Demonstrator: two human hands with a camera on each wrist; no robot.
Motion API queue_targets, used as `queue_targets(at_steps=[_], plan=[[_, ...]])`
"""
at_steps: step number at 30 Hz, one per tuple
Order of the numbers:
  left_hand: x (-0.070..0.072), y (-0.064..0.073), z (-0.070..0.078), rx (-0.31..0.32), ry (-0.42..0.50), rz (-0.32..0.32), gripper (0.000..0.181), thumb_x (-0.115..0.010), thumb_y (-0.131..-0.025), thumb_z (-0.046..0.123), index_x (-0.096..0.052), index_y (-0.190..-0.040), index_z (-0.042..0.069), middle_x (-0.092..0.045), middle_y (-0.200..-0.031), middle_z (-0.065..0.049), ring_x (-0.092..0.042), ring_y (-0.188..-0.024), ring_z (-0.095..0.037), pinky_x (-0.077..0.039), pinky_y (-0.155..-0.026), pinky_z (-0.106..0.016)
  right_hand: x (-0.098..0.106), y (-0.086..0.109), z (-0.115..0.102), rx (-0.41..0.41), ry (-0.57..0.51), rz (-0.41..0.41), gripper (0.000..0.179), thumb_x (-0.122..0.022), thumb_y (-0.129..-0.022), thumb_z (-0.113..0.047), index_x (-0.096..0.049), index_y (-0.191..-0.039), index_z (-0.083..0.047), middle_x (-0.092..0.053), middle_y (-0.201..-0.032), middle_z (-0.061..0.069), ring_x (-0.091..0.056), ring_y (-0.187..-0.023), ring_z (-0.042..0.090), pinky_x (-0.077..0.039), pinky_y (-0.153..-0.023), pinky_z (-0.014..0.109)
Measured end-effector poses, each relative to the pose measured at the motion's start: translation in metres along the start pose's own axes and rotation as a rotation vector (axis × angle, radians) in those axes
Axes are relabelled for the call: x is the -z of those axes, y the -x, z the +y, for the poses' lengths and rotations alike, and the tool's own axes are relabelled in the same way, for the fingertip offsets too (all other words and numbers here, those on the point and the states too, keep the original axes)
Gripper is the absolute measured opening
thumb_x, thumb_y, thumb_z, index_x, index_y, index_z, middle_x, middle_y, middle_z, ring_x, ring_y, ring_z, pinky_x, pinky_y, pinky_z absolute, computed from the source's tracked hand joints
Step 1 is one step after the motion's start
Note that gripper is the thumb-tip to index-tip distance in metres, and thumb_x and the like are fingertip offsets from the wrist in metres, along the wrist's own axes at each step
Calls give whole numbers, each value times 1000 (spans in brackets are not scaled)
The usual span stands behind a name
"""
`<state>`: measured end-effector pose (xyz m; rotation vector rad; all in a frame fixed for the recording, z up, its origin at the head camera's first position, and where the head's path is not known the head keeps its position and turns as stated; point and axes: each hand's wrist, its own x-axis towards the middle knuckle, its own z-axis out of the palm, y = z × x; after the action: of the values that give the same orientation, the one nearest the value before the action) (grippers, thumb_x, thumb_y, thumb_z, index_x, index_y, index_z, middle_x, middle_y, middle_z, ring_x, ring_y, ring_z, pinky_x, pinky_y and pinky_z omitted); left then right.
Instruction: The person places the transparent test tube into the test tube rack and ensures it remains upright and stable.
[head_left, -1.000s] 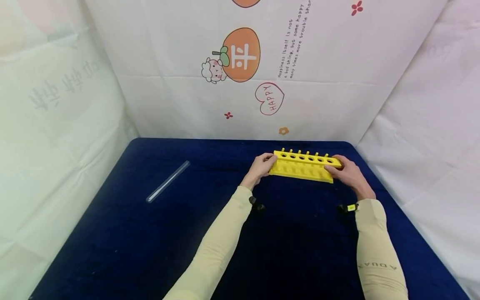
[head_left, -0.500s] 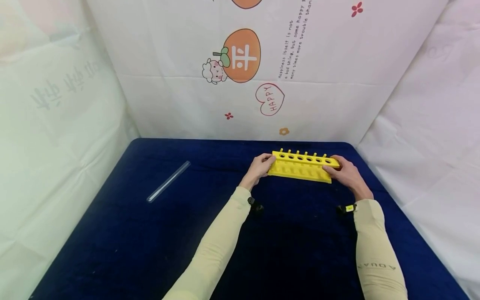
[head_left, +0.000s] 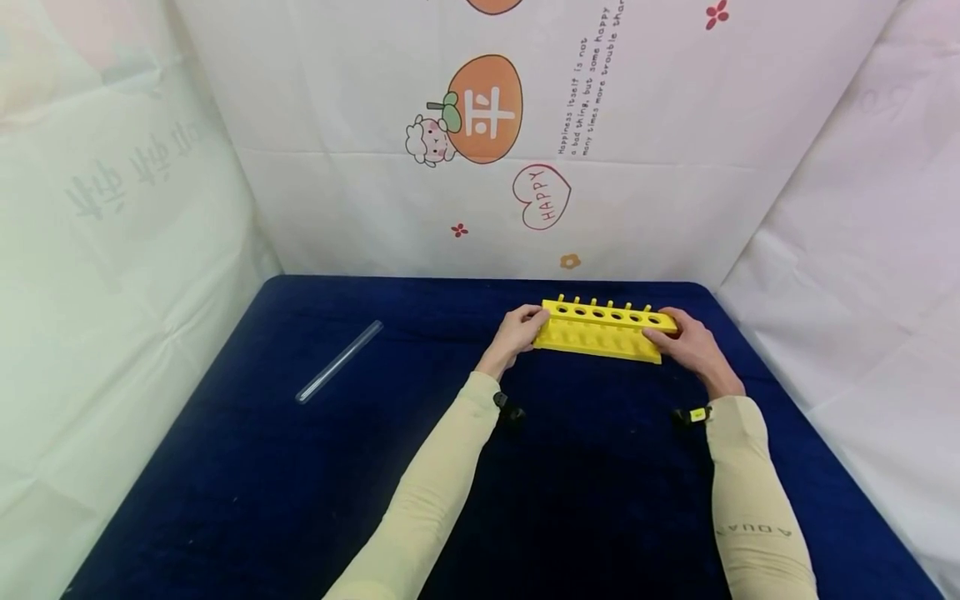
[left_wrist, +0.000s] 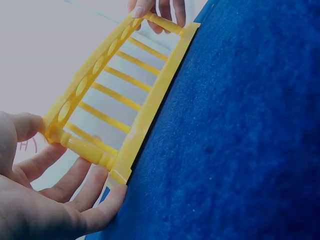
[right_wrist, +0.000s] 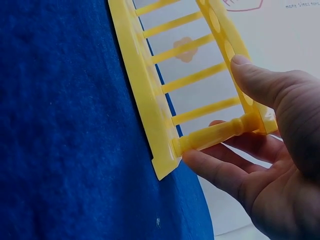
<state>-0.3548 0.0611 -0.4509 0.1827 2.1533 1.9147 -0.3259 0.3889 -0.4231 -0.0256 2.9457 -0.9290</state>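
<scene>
Both hands hold a yellow test tube rack [head_left: 600, 337] by its two ends at the far right of the table. It stands upright, with a row of holes along the top bar and pegs behind. My left hand [head_left: 517, 333] grips the left end; in the left wrist view, the thumb is on the top bar and fingers lie along the end post [left_wrist: 87, 149]. My right hand [head_left: 693, 343] holds the other end, its thumb at the top bar and fingers around the post [right_wrist: 215, 135]. Whether the base touches the cloth I cannot tell.
On the left part of the dark blue table [head_left: 262, 483] a clear test tube [head_left: 340, 362] lies slanted, well apart from the rack. A printed white sheet [head_left: 337, 208] rises behind the table's back edge, and white sheets hang at both sides.
The rack has shifted slightly to the left, carried by both hands. Their grip looks the same, and the test tube stays in its place on the table.
</scene>
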Motion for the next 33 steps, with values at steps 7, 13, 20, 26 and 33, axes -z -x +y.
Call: queue_targets(at_steps=[7, 13, 20, 26, 33], plan=[[2, 2, 3, 2, -4, 11, 47, -55, -97, 50, -56, -137, 26, -61, -124, -2, -62, -114, -25, -54, -94, -45, -2, -2, -1, 26, 3, 24, 91, -52, -91, -65, -26, -153, -3, -48, -134, 27, -52, -108, 37, -46, -89, 50], [5, 3, 1, 9, -4, 14, 46, -55, -97, 51, -56, -137, 27, -61, -126, -2, -62, -114, -25, -53, -95, -44, -4, -2, -3, 36, -2, 30, 88, -53, -92, -63, -28, -152, -3, -50, -132, 26, -52, -106, 36, -45, -87, 47], [9, 2, 0, 13, 8, 20, 46, -56, -97, 50, -57, -136, 27, -61, -127, -3, -62, -114, -25, -53, -95, -45, -7, -2, -6, 39, -4, 32, 89, -53, -91, -65, -29, -152, -5, -49, -133, 26, -51, -107, 36, -44, -89, 48], [10, 3, 0, 17, 9, 24, 46, -56, -97, 50, -57, -136, 26, -61, -126, -3, -63, -112, -25, -54, -94, -44, -9, -2, -9, 33, 7, 33, 88, -52, -91, -65, -29, -152, -6, -49, -132, 25, -50, -107, 36, -43, -88, 48], [15, 3, -1, 17, 6, 24, 47, -56, -97, 51, -56, -137, 26, -61, -126, -2, -62, -113, -24, -53, -95, -45, -12, -3, -12, 48, 12, 49, 83, -52, -93, -62, -32, -150, -6, -51, -131, 25, -50, -104, 35, -44, -85, 45]])
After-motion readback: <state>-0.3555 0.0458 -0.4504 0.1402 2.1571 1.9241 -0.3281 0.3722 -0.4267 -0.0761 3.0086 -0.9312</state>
